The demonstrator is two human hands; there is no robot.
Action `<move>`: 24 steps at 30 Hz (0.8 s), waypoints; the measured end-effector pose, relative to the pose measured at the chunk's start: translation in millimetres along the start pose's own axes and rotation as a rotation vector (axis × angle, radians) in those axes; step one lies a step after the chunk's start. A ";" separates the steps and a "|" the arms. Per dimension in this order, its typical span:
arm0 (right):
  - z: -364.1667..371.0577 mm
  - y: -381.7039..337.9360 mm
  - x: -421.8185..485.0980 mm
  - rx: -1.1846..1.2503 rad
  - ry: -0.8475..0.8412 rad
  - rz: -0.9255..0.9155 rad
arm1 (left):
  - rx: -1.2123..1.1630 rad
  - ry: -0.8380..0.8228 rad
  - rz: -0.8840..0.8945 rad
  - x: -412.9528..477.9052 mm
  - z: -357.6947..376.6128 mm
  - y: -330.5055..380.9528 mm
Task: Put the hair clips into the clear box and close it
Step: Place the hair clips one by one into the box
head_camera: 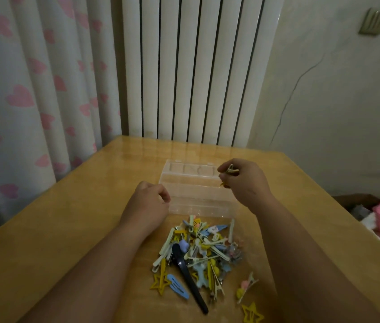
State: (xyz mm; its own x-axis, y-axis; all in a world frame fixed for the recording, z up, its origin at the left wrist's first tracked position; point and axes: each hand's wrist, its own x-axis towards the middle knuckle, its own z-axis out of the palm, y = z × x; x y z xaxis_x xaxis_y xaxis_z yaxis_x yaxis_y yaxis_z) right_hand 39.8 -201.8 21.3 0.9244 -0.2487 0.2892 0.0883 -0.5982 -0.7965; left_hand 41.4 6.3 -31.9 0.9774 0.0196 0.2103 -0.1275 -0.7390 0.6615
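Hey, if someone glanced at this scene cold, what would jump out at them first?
Most likely the colourful pile of hair clips heaped on the wooden table near the person, with a long dark clip lying across it. Just beyond the pile sits the open clear box. The right hand holds a small clip over the box, and the left hand rests at the box's left edge.

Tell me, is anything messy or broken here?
Nothing looks broken. The hair clips lie in a jumbled pile on the table, outside the open clear box. One yellow star clip sits apart near the edge.
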 end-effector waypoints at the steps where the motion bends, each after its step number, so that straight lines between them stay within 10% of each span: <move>1: 2.2 4.4 0.2 -0.012 -0.011 0.001 | 0.003 0.000 0.003 0.6 0.1 0.0; 24: -9.4 23.1 -6.8 -0.133 -0.109 -0.012 | 0.003 0.000 0.003 -1.8 0.3 1.7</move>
State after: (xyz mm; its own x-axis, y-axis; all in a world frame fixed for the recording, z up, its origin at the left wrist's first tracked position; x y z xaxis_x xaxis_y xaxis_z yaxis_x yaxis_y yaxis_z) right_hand 32.1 -221.1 6.0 0.9589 -0.1614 0.2334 0.0562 -0.6980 -0.7139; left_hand 39.5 4.8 -31.4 0.9771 0.0177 0.2122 -0.1296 -0.7412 0.6587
